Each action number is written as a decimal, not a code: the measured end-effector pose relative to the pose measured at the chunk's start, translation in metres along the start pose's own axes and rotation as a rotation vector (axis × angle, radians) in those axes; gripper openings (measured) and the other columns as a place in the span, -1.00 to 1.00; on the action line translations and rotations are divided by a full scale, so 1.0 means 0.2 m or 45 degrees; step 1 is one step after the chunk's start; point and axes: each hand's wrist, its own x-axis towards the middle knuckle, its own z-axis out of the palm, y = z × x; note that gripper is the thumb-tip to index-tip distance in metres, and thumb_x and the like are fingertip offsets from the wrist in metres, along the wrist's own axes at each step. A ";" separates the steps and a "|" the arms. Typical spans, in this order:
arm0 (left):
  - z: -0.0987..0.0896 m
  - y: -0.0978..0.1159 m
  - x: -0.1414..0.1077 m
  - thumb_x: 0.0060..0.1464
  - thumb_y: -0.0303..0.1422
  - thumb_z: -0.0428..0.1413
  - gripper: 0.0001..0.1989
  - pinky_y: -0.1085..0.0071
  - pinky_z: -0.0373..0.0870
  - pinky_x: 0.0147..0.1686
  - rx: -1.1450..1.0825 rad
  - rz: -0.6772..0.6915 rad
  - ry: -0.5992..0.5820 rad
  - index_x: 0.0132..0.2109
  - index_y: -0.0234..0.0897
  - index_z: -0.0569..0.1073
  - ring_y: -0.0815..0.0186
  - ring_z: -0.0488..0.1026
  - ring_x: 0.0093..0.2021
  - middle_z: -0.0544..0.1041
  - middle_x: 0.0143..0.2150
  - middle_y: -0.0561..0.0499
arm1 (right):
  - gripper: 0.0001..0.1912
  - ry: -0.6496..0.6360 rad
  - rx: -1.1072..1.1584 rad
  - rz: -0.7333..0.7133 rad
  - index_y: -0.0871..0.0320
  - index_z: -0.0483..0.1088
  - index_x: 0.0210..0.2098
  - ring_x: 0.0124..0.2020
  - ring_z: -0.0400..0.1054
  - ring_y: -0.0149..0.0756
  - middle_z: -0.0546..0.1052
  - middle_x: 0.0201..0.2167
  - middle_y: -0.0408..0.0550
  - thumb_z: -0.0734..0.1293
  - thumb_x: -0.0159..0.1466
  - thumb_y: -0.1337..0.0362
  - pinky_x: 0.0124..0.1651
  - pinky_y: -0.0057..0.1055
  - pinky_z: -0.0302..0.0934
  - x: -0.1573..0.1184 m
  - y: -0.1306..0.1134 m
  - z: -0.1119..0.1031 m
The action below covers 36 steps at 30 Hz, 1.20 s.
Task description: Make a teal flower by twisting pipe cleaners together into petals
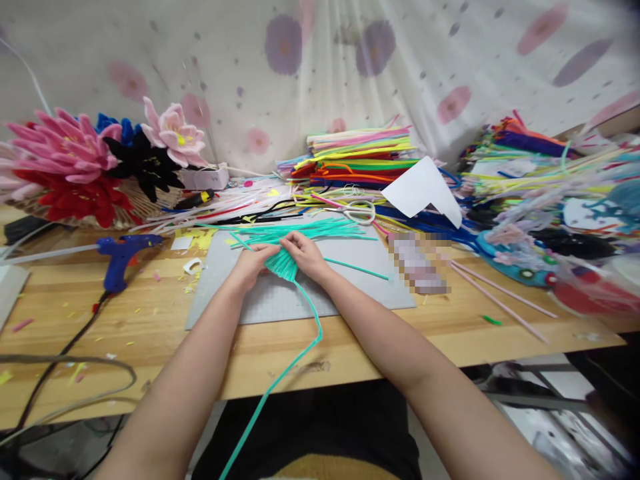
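Observation:
My left hand (254, 261) and my right hand (301, 253) meet over a grey mat (350, 293), fingers closed on a woven piece of teal pipe cleaners (283, 265). The left pinches its left edge, the right its upper right edge. From the piece's lower end a long teal strand (319, 320) hangs over the table edge towards my lap. Behind my hands lies a bunch of teal pipe cleaners (330, 229); I cannot tell which of them join the woven piece. A single teal stem (357, 268) rests on the mat to the right.
A blue glue gun (120, 257) with a black cord lies left. Fuzzy flowers (65, 150) stand behind it. Scissors (361, 212), white paper (425, 193) and stacked coloured pipe cleaners (360, 160) fill the back. Pink stems (505, 297) and plastic bags crowd the right.

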 end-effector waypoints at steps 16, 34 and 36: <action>0.05 -0.05 0.01 -0.05 -0.25 0.14 -0.85 0.42 0.25 -0.29 0.704 0.671 0.319 -0.40 -0.25 0.43 0.28 0.39 -0.36 0.47 -0.42 0.00 | -0.73 0.156 -0.241 0.115 0.11 0.19 -0.49 -0.53 0.09 -0.41 0.20 -0.61 -0.23 0.17 0.24 0.09 -0.41 -0.45 -0.06 -0.03 -0.05 0.00; 0.07 0.00 -0.02 0.06 -0.17 0.05 -0.75 0.41 0.16 -0.44 1.223 0.656 0.407 -0.37 -0.28 0.38 0.26 0.38 -0.46 0.45 -0.49 -0.03 | -0.77 0.203 -0.450 0.220 0.10 0.19 -0.41 -0.47 0.22 -0.34 0.27 -0.57 -0.20 0.08 0.33 0.17 -0.36 -0.45 -0.02 -0.04 -0.07 0.06; 0.06 0.01 -0.01 0.05 -0.20 0.06 -0.78 0.41 0.15 -0.42 1.243 0.691 0.386 -0.37 -0.28 0.39 0.25 0.38 -0.43 0.46 -0.47 -0.04 | -0.77 0.195 -0.437 0.225 0.10 0.21 -0.41 -0.46 0.22 -0.35 0.28 -0.56 -0.20 0.08 0.33 0.18 -0.36 -0.46 -0.02 -0.04 -0.07 0.05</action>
